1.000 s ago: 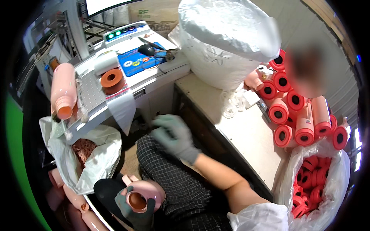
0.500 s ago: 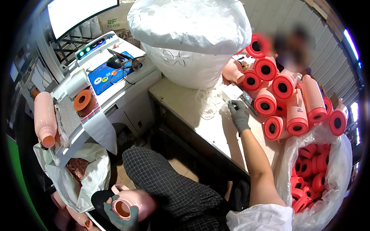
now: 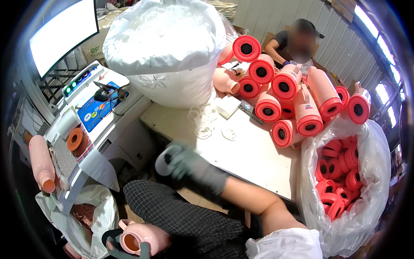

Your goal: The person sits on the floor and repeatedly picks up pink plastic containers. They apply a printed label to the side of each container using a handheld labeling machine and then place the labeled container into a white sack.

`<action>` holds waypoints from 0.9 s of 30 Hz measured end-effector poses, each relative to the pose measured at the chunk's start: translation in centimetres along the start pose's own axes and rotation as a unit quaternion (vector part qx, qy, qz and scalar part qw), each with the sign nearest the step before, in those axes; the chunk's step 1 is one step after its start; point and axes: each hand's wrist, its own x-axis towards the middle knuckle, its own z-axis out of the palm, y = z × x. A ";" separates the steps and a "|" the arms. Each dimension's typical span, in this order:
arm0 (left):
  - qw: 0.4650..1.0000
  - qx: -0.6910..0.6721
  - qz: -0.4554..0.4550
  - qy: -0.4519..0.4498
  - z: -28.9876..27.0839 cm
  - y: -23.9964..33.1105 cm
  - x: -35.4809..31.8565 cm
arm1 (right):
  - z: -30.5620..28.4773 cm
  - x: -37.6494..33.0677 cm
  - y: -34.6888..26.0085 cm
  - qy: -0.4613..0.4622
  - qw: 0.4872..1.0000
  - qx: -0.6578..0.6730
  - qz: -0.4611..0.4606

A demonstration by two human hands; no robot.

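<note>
**Handling notes: white ring and pink flask body**

Holding two things at once, as I read it from the head view. The right hand [image 3: 194, 168], gloved in grey and blurred, sits at centre frame with its fingers closed on a white ring [image 3: 164, 160], likely a seal; the ring shows at the glove's left edge. I judge it light, soft and bendy, best pinched by its rim, and easy to lose from a glove.

The left hand [image 3: 113, 241], lower left of the frame, wraps the neck of a pink flask body [image 3: 137, 239] lying on the lap, mouth towards the camera. Fingers are curled around it; how tight, I cannot tell. The shell looks stiff, smooth plastic, light for its bulk and probably slippery, so the neck or handle gives the surest hold.

More loose rings [image 3: 207, 123] lie on the worktable [image 3: 254, 159] above centre, below a big white sack [image 3: 172, 56].
</note>
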 end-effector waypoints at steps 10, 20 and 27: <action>0.964 0.071 0.255 -0.006 -2.5 0.5 -0.9 | 18.3 -4.3 3.0 -0.292 0.886 -0.207 -0.296; 0.971 0.032 0.231 -0.051 -1.8 -0.3 -0.9 | 17.4 -4.7 4.5 -0.346 0.710 -0.397 -0.467; 0.922 0.234 0.269 -0.153 -3.5 -2.4 0.2 | 19.3 -4.9 1.4 -0.379 0.844 -0.321 -0.204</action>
